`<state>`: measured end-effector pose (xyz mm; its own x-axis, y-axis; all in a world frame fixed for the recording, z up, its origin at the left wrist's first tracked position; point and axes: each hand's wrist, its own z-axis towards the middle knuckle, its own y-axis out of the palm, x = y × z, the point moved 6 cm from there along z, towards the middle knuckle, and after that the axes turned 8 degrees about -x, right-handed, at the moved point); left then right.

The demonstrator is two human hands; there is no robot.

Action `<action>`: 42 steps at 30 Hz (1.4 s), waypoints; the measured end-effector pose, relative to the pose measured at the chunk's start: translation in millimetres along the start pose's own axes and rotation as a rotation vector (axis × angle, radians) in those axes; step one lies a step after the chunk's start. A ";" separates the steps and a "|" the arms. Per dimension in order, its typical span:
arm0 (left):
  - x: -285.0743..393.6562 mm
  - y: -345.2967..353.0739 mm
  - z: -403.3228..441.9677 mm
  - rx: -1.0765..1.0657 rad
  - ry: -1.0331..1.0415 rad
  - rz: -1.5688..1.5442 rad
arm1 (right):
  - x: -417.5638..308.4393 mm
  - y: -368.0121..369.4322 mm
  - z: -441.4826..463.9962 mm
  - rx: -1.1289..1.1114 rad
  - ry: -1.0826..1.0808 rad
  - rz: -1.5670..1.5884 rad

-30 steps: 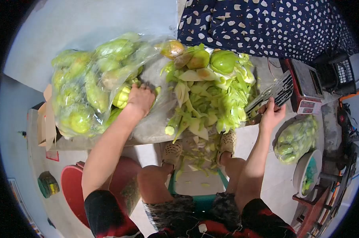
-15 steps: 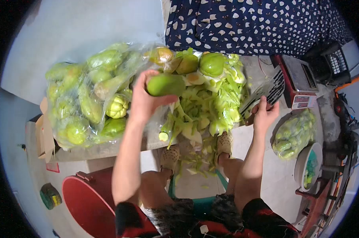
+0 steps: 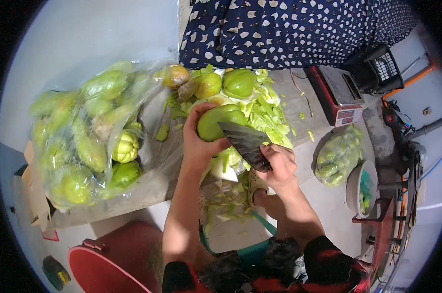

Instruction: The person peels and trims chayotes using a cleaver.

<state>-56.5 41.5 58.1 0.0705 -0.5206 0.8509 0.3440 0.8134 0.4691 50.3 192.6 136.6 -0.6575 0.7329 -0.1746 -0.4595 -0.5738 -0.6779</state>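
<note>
My left hand (image 3: 201, 139) is wrapped round a smooth green papaya (image 3: 221, 121), holding it over the peelings. In my right hand (image 3: 280, 165) is a broad dark-bladed knife (image 3: 245, 145), its tip end at the papaya's right side; whether it cuts into the skin I cannot tell. Below and behind lies a heap of green peelings (image 3: 266, 110) with pale pieces among them. Another green papaya (image 3: 238, 83) and a yellowish one (image 3: 208, 85) sit behind the heap.
A clear plastic bag (image 3: 79, 132) of green fruit fills the left of the concrete slab (image 3: 157, 188). A red scale (image 3: 334, 95) and black basket (image 3: 377, 68) stand at right. On the floor are a filled bag (image 3: 339, 156), a white bucket (image 3: 354, 190) and a red bin (image 3: 116, 254).
My right hand has brought the knife left, against the papaya. My left hand with the papaya has come slightly lower and toward the middle. The view has shifted.
</note>
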 end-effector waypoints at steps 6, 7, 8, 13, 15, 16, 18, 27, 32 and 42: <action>9.7 -4.3 1.1 -0.024 0.045 0.086 | -5.8 2.9 16.2 0.001 -0.062 -0.018; 8.2 -6.6 1.9 -0.020 0.077 0.074 | -6.2 5.0 16.6 -0.009 -0.070 -0.006; 8.3 -9.3 1.6 -0.014 0.105 0.064 | -6.2 7.8 15.7 -0.011 -0.069 -0.005; 21.0 -11.7 0.1 0.008 0.103 0.055 | -6.2 17.4 18.9 -0.064 -0.062 0.010; 23.5 -15.8 0.6 0.007 0.107 0.087 | -8.4 19.0 19.3 -0.054 -0.071 -0.001; 26.1 -16.8 0.9 -0.015 0.138 0.101 | -8.9 19.0 19.2 -0.046 -0.074 -0.013; 27.6 -17.3 -3.5 -0.038 0.160 0.115 | 15.0 35.0 9.6 -0.165 0.153 -0.177; -14.8 -35.2 -9.6 0.172 -0.260 -0.528 | 69.4 20.7 3.1 -0.064 0.579 -0.154; -14.4 -29.2 -13.7 0.202 -0.238 -0.482 | 69.0 26.9 0.8 -0.078 0.591 -0.094; -26.0 -50.1 -23.5 0.212 -0.216 -1.019 | 44.1 26.8 8.5 -0.136 0.506 -0.058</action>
<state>-53.7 8.2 6.9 -0.3337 -0.9415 0.0470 -0.0249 0.0586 0.9980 3.9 206.4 116.8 -0.2468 0.8663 -0.4343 -0.3830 -0.4989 -0.7774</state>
